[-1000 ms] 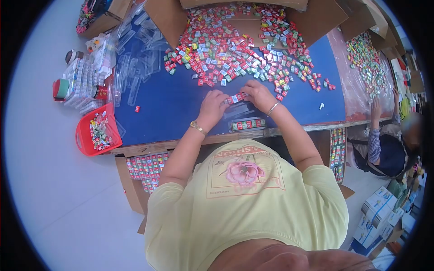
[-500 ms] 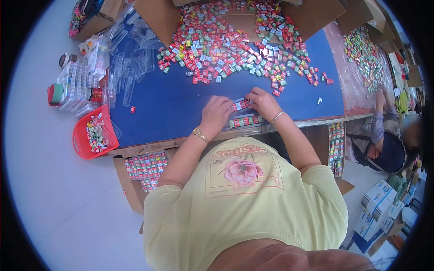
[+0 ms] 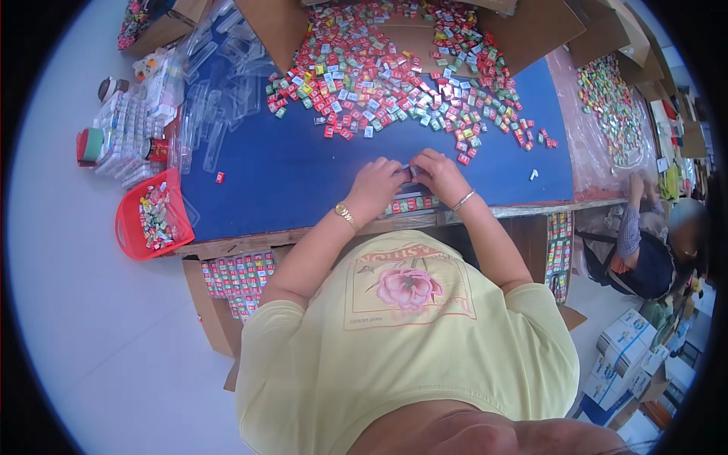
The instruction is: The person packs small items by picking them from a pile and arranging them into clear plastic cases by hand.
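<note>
My left hand (image 3: 377, 184) and my right hand (image 3: 441, 176) are close together at the front edge of the blue table top (image 3: 288, 182). Both have their fingers closed around a clear strip-shaped case (image 3: 409, 175), which they mostly cover. Just below them, along the table edge, lies a row of small red and green packs (image 3: 412, 205). Beyond the hands spreads a large heap of small red, green, white and yellow packs (image 3: 379, 83).
Clear empty cases (image 3: 215, 144) lie at the left. A red basket (image 3: 121, 227) of packs hangs by the left edge. Open cardboard boxes (image 3: 531, 34) stand behind the heap; packed boxes (image 3: 236, 277) are below the table. A co-worker (image 3: 644, 246) sits at the right.
My hands have drawn closer together, and the packs that showed between them are now mostly covered. The camera view has shifted slightly. The co-worker's head shows more.
</note>
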Action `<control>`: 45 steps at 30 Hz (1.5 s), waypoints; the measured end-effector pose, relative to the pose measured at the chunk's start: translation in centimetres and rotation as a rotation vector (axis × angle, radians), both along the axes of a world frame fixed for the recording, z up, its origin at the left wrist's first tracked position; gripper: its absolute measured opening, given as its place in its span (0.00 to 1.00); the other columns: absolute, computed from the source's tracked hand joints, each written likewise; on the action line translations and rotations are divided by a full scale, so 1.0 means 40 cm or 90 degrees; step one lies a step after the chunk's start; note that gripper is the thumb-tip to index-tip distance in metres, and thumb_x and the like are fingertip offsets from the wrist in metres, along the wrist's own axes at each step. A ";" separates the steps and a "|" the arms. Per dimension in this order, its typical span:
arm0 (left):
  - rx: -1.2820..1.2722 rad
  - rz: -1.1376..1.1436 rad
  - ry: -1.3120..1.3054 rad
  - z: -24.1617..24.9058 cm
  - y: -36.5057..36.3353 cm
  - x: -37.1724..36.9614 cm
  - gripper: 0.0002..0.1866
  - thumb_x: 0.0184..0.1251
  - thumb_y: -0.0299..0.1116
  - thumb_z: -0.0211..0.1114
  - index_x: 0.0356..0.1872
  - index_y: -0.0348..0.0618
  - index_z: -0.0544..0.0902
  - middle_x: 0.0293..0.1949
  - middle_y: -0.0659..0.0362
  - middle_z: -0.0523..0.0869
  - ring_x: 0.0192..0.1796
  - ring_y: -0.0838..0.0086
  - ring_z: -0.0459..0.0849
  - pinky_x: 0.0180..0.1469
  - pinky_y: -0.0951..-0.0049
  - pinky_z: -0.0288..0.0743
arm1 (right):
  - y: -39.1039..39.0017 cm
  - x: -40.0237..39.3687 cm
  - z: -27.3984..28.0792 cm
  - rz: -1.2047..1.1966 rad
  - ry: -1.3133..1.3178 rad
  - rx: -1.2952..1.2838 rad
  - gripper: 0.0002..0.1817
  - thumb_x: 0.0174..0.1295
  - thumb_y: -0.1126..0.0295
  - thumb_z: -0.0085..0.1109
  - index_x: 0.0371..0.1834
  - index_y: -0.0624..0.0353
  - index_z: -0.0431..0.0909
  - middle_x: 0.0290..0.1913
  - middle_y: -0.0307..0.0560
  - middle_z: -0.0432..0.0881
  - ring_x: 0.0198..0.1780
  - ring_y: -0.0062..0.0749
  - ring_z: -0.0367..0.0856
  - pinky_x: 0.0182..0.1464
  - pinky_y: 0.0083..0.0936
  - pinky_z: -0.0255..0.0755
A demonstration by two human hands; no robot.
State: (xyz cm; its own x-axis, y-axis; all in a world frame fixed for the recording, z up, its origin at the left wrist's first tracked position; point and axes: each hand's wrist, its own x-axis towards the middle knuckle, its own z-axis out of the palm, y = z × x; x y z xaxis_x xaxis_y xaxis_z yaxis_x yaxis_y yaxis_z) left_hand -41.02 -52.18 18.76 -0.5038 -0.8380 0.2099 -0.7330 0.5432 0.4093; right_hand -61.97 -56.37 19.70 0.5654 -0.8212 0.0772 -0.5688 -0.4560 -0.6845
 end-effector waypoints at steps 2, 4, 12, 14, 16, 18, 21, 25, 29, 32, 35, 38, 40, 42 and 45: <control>-0.016 -0.002 0.018 -0.027 0.004 0.004 0.11 0.56 0.31 0.74 0.41 0.48 0.88 0.45 0.63 0.85 0.51 0.68 0.82 0.50 0.65 0.78 | 0.006 0.007 0.008 0.008 -0.037 0.046 0.15 0.53 0.77 0.72 0.44 0.60 0.82 0.42 0.48 0.80 0.45 0.48 0.82 0.48 0.40 0.78; -0.046 -0.001 0.047 -0.047 0.010 0.011 0.11 0.55 0.30 0.71 0.41 0.48 0.86 0.45 0.64 0.84 0.51 0.67 0.81 0.50 0.64 0.77 | -0.004 0.017 -0.024 0.039 -0.016 0.005 0.15 0.52 0.76 0.72 0.44 0.59 0.82 0.43 0.48 0.81 0.46 0.48 0.82 0.49 0.40 0.78; -0.031 0.060 0.086 -0.046 0.022 0.005 0.08 0.58 0.32 0.74 0.38 0.44 0.89 0.43 0.62 0.89 0.48 0.67 0.86 0.49 0.66 0.83 | -0.001 0.022 -0.046 0.061 0.108 -0.097 0.17 0.52 0.73 0.72 0.47 0.56 0.83 0.43 0.45 0.82 0.50 0.44 0.82 0.51 0.37 0.78; -0.019 0.069 0.101 -0.049 0.026 0.008 0.08 0.58 0.31 0.74 0.38 0.44 0.89 0.42 0.62 0.89 0.48 0.66 0.86 0.49 0.66 0.83 | 0.004 0.024 -0.043 0.044 0.097 -0.051 0.17 0.53 0.73 0.72 0.47 0.56 0.83 0.45 0.44 0.82 0.51 0.43 0.81 0.52 0.36 0.78; 0.005 0.083 0.126 -0.050 0.028 0.019 0.08 0.59 0.30 0.75 0.39 0.43 0.89 0.41 0.62 0.90 0.48 0.65 0.87 0.49 0.65 0.83 | 0.008 0.011 -0.048 0.018 0.088 -0.066 0.17 0.53 0.73 0.72 0.48 0.55 0.83 0.46 0.45 0.82 0.52 0.44 0.81 0.52 0.37 0.78; -0.002 0.117 0.153 -0.045 0.033 0.046 0.10 0.58 0.30 0.75 0.41 0.42 0.89 0.43 0.61 0.89 0.49 0.65 0.86 0.50 0.65 0.83 | 0.004 -0.010 -0.054 -0.036 0.067 -0.094 0.18 0.53 0.75 0.71 0.49 0.55 0.83 0.47 0.45 0.83 0.53 0.46 0.81 0.52 0.37 0.79; -0.011 0.179 0.204 -0.032 0.054 0.095 0.13 0.57 0.30 0.76 0.44 0.41 0.89 0.46 0.59 0.88 0.52 0.63 0.86 0.52 0.65 0.82 | -0.007 -0.024 -0.010 0.027 0.087 -0.099 0.21 0.53 0.75 0.71 0.52 0.54 0.82 0.51 0.45 0.82 0.56 0.47 0.79 0.56 0.38 0.78; 0.083 0.223 0.133 -0.007 0.073 0.120 0.19 0.56 0.30 0.77 0.50 0.41 0.88 0.53 0.56 0.86 0.55 0.61 0.84 0.55 0.64 0.81 | -0.016 -0.015 -0.020 0.084 0.145 -0.108 0.25 0.52 0.74 0.72 0.56 0.53 0.81 0.55 0.43 0.81 0.59 0.45 0.78 0.58 0.39 0.77; 0.151 0.147 0.072 -0.011 0.047 0.109 0.23 0.55 0.29 0.78 0.55 0.42 0.86 0.56 0.54 0.83 0.57 0.59 0.82 0.58 0.63 0.79 | -0.028 0.000 -0.038 0.106 0.174 -0.100 0.28 0.51 0.74 0.73 0.58 0.53 0.79 0.56 0.43 0.79 0.60 0.44 0.79 0.60 0.41 0.76; 0.145 0.142 0.137 -0.032 0.030 0.108 0.23 0.55 0.26 0.77 0.55 0.40 0.86 0.53 0.54 0.83 0.50 0.61 0.85 0.52 0.64 0.82 | -0.029 -0.015 -0.038 0.097 0.163 -0.077 0.29 0.51 0.74 0.73 0.59 0.52 0.79 0.56 0.43 0.79 0.59 0.45 0.79 0.61 0.41 0.75; 0.211 0.199 0.267 -0.042 0.034 0.103 0.21 0.56 0.25 0.77 0.53 0.39 0.87 0.51 0.53 0.84 0.43 0.63 0.87 0.47 0.65 0.83 | -0.029 -0.022 -0.031 0.087 0.123 -0.044 0.28 0.52 0.74 0.73 0.59 0.52 0.79 0.55 0.43 0.79 0.59 0.46 0.80 0.62 0.42 0.75; 0.217 0.240 0.285 -0.061 0.032 0.105 0.19 0.56 0.24 0.77 0.51 0.38 0.88 0.49 0.53 0.84 0.38 0.65 0.88 0.43 0.67 0.84 | -0.021 -0.016 -0.024 0.080 0.119 -0.032 0.27 0.54 0.73 0.73 0.59 0.51 0.80 0.55 0.44 0.79 0.58 0.47 0.80 0.62 0.42 0.75; 0.163 0.262 0.200 -0.078 0.028 0.104 0.17 0.56 0.24 0.77 0.49 0.38 0.89 0.46 0.53 0.85 0.35 0.67 0.88 0.40 0.70 0.84 | -0.020 -0.013 -0.035 0.071 0.122 -0.035 0.27 0.54 0.73 0.74 0.59 0.51 0.80 0.55 0.45 0.79 0.58 0.47 0.80 0.62 0.42 0.75; 0.169 0.270 0.192 -0.082 0.027 0.101 0.17 0.56 0.24 0.77 0.49 0.37 0.89 0.45 0.53 0.86 0.35 0.67 0.89 0.41 0.71 0.84 | -0.018 -0.008 -0.036 0.052 0.131 -0.042 0.26 0.54 0.73 0.74 0.59 0.50 0.80 0.55 0.45 0.79 0.58 0.46 0.80 0.62 0.42 0.75; 0.181 0.290 0.176 -0.076 0.027 0.101 0.16 0.56 0.23 0.77 0.48 0.37 0.90 0.44 0.53 0.87 0.37 0.68 0.89 0.42 0.72 0.85 | -0.008 0.010 -0.015 0.051 0.160 -0.059 0.26 0.53 0.73 0.75 0.58 0.51 0.81 0.55 0.46 0.79 0.58 0.46 0.80 0.62 0.42 0.75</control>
State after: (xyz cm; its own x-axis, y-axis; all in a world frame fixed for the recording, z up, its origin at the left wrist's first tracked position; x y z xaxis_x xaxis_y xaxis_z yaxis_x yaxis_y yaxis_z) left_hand -36.98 -51.08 15.71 -0.0402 -0.9990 0.0182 -0.7120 0.0414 0.7009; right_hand -61.57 -56.69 19.12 0.6392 -0.7690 -0.0008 -0.6747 -0.5603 -0.4805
